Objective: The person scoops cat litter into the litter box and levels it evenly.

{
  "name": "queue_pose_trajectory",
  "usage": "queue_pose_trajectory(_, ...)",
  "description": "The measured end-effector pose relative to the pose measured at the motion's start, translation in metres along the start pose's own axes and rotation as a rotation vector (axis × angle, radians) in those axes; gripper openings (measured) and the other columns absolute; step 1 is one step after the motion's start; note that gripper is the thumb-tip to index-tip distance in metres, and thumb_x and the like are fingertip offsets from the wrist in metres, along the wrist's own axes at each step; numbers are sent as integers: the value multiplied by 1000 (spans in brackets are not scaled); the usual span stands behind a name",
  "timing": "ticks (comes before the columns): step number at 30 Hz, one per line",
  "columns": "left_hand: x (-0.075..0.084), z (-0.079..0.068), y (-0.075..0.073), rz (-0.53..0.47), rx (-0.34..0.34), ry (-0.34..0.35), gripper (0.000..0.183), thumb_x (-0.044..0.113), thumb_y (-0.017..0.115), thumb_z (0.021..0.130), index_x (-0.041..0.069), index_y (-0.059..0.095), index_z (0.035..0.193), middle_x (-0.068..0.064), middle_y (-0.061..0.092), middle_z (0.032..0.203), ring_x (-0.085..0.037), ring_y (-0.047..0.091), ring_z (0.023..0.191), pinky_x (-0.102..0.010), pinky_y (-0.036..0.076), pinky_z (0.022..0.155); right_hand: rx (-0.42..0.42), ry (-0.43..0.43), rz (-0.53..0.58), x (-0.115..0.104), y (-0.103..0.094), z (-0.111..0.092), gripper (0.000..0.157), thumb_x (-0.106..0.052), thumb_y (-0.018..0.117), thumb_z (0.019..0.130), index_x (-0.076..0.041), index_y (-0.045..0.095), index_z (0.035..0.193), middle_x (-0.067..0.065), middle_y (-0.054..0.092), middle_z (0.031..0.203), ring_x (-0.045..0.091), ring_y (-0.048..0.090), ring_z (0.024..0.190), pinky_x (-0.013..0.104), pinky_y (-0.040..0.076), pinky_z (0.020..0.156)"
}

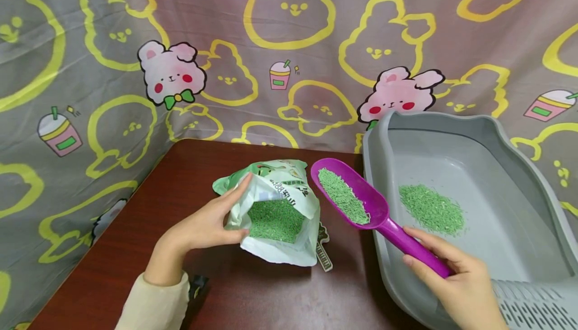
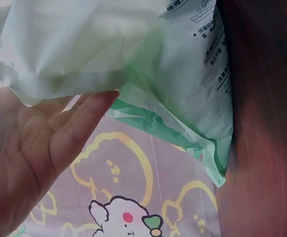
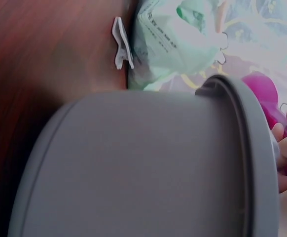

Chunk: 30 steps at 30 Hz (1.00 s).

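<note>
My left hand (image 1: 203, 224) grips the near left edge of an opened bag of cat litter (image 1: 282, 255), its thumb at the mouth. Green pellets (image 1: 276, 219) show inside. From the left wrist view, fingers lie against the pale bag (image 2: 74, 49). My right hand (image 1: 465, 280) holds a purple scoop (image 1: 415, 244) by its handle. Green pellets (image 1: 338, 194) fill much of its bowl, which hangs between the bag and a grey litter box (image 1: 377, 169). Most of the scoop (image 3: 264, 94) is hidden behind the box wall in the right wrist view.
A heap of green pellets (image 1: 431, 209) lies on the litter box floor. Beside the bag is a small pale clip (image 1: 324, 257). A dark object (image 1: 197, 286) sits by the left sleeve. Patterned cloth (image 1: 316, 69) hangs behind the brown table (image 1: 171, 179).
</note>
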<state>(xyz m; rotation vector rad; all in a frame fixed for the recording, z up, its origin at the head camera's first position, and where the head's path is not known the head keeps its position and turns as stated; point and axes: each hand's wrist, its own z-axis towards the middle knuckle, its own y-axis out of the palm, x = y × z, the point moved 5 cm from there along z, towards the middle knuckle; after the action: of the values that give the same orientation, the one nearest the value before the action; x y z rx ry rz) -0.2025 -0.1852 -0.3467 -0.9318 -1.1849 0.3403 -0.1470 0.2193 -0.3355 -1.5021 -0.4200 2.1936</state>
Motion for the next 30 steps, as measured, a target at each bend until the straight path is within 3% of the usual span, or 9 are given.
queue_pose_trajectory(6, 0, 1, -1, 5, -6, -4, 110, 19, 73, 79, 27, 0, 161, -3, 12, 168, -18, 26, 148, -38, 33, 116, 47, 49, -8, 7, -13, 2, 51, 8, 80, 74, -5, 70, 123, -24, 69, 101, 8, 46, 57, 26, 36, 44)
queue_pose_trajectory(12, 1, 1, -1, -1, -13, -13, 109, 19, 73, 80, 27, 0, 161, -3, 11, 168, -19, 24, 149, -44, 34, 115, 89, 66, 14, 11, -26, 5, 51, 11, 77, 75, -2, 68, 124, -23, 71, 89, 7, 45, 50, 27, 34, 41)
queue_pose_trajectory(22, 0, 0, -1, 2, -8, -9, 108, 19, 73, 80, 22, 2, 162, -2, 12, 168, -18, 26, 148, -39, 34, 115, 245, 210, -34, 19, -50, 7, 49, 8, 81, 73, -2, 72, 120, -21, 67, 73, 7, 45, 49, 24, 36, 42)
queue_pose_trajectory(30, -1, 0, 0, 10, -7, -5, 107, 20, 73, 80, 19, 4, 162, -3, 13, 168, -19, 25, 149, -37, 32, 116, 310, 278, 90, 43, -69, 10, 51, 12, 77, 75, 0, 69, 124, -17, 70, 69, 9, 47, 46, 23, 35, 40)
